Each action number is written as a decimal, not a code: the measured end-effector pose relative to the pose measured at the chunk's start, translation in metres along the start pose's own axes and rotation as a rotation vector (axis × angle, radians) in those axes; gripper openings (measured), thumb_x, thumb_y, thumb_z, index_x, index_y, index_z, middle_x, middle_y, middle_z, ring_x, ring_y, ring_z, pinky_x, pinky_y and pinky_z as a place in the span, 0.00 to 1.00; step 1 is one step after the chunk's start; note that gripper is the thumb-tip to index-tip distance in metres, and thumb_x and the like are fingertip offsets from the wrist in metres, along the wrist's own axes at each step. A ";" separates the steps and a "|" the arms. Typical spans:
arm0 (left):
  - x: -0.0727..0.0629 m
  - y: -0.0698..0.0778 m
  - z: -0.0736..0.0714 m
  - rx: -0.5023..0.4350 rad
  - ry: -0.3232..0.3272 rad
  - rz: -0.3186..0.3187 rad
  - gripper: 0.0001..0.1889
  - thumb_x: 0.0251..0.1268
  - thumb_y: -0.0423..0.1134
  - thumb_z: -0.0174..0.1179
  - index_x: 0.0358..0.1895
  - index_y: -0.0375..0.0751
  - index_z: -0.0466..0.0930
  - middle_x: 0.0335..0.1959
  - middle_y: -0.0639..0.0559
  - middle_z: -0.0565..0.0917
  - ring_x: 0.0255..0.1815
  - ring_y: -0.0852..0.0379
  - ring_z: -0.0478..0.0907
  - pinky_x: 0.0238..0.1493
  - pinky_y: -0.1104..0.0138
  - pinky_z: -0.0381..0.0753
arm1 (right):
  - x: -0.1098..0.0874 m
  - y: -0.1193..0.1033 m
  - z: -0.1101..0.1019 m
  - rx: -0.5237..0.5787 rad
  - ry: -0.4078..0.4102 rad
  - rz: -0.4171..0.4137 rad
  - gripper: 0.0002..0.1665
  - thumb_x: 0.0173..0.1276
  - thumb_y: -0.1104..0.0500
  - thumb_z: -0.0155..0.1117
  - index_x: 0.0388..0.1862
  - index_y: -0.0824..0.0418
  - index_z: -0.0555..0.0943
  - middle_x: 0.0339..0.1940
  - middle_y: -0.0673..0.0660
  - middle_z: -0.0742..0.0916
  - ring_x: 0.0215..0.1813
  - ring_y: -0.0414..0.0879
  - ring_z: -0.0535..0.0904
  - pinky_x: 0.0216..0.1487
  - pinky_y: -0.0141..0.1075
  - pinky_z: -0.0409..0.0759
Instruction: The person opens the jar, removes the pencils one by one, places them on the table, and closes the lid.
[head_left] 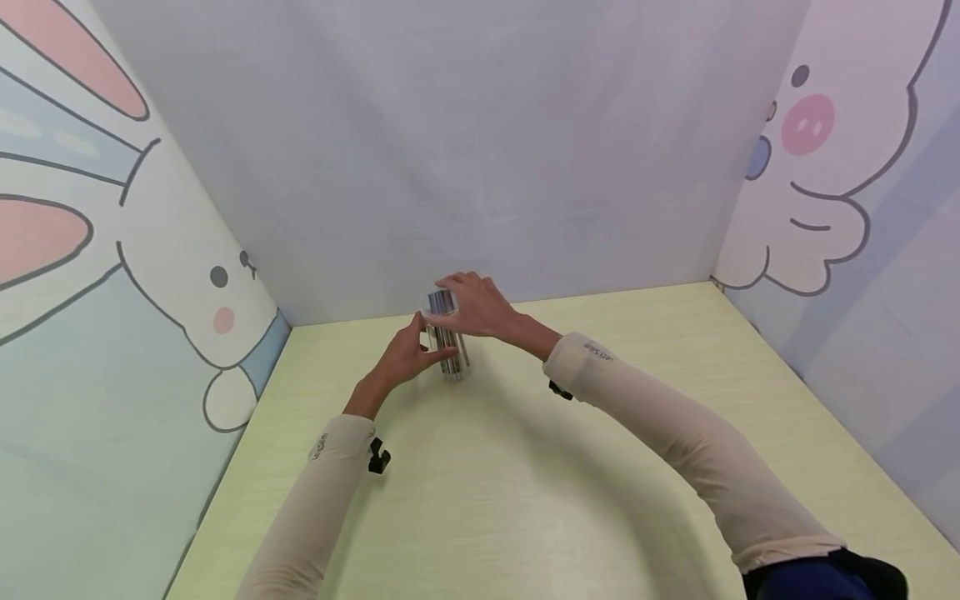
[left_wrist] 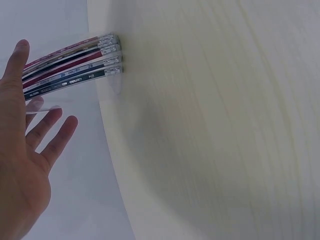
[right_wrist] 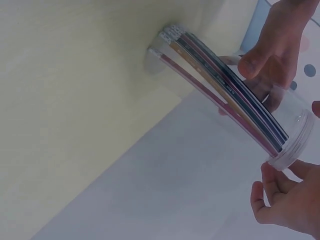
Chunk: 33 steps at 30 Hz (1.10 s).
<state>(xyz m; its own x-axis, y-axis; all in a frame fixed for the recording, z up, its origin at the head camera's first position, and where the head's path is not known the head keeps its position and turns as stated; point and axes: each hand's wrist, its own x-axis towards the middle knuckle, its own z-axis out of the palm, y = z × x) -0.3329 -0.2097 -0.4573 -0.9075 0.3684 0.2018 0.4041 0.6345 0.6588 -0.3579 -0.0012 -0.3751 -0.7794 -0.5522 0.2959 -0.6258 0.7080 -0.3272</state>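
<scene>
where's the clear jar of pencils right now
In the head view, the clear cylindrical jar of pencils is just left of centre, near the far edge of the pale yellow wood-grain table, between the left hand and right hand.

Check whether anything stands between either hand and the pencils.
Yes: the wall of the clear container surrounds the pencils, standing between them and both the left hand and the right hand. Whether a lid closes the top is hard to tell. No other obstacle shows.
</scene>
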 end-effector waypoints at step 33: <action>0.001 -0.003 0.002 -0.001 0.008 -0.009 0.46 0.68 0.58 0.69 0.79 0.46 0.54 0.74 0.43 0.71 0.68 0.44 0.75 0.55 0.49 0.83 | -0.001 0.004 -0.015 -0.017 0.035 -0.070 0.44 0.70 0.36 0.69 0.78 0.56 0.72 0.76 0.59 0.75 0.76 0.57 0.68 0.74 0.59 0.63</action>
<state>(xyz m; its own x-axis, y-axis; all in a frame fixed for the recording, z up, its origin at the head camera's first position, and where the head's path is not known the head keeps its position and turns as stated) -0.3344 -0.2098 -0.4606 -0.9118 0.3578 0.2017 0.3962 0.6372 0.6610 -0.3587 0.0087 -0.3633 -0.7319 -0.5852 0.3492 -0.6782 0.6755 -0.2893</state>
